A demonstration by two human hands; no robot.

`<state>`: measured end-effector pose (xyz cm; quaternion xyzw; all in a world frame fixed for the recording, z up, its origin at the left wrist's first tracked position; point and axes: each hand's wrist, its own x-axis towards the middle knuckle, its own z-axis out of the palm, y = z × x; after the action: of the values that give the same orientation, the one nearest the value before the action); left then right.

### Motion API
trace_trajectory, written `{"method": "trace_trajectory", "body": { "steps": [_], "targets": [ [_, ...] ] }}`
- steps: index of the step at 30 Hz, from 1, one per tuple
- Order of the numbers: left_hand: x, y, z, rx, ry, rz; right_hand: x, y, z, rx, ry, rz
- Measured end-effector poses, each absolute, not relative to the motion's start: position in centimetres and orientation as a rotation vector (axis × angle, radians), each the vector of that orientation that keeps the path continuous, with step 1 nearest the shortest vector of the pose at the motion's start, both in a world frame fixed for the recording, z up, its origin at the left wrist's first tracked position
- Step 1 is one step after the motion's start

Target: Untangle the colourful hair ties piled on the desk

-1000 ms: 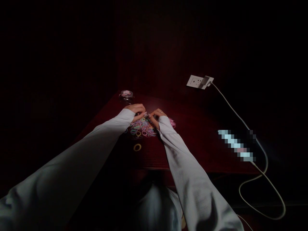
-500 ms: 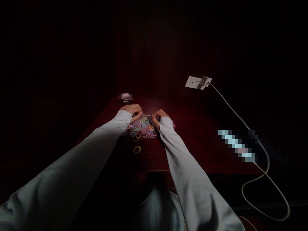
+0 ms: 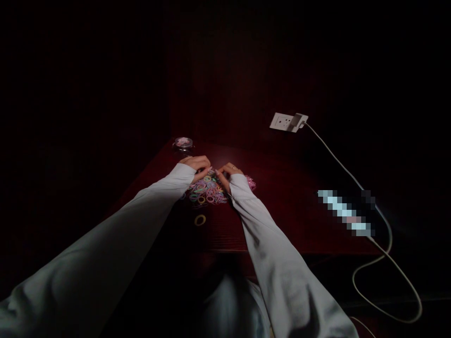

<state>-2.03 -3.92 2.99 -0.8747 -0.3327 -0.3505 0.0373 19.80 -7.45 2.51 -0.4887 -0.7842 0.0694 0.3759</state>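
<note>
text: none legible | labels: none | phone screen (image 3: 347, 213): blurred, unreadable | scene: dark

place: dim home room; cues: dark wooden table (image 3: 282, 206) | wall socket (image 3: 282, 121) | charger cable (image 3: 338, 162)

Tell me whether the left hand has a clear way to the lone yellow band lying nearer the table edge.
Probably yes. The left hand sits above the pile of bands, and the yellow band lies apart on bare table just nearer the person. Nothing stands between; only the left sleeve lies alongside.
</note>
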Motion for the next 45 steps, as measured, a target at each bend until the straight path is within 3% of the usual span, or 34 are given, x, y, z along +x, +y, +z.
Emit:
{"method": "trace_trajectory", "body": {
  "steps": [10, 45],
  "targets": [
    [-2.8, -3.0, 2.6, -2.815, -0.916, -1.164, 20.1, -7.5, 2.7, -1.089, -2.014, 0.300],
    [-2.8, -2.9, 2.2, -2.810, -0.998, -1.154, 20.4, -7.6, 3.1, -1.131, -2.037, 0.365]
  ]
}}
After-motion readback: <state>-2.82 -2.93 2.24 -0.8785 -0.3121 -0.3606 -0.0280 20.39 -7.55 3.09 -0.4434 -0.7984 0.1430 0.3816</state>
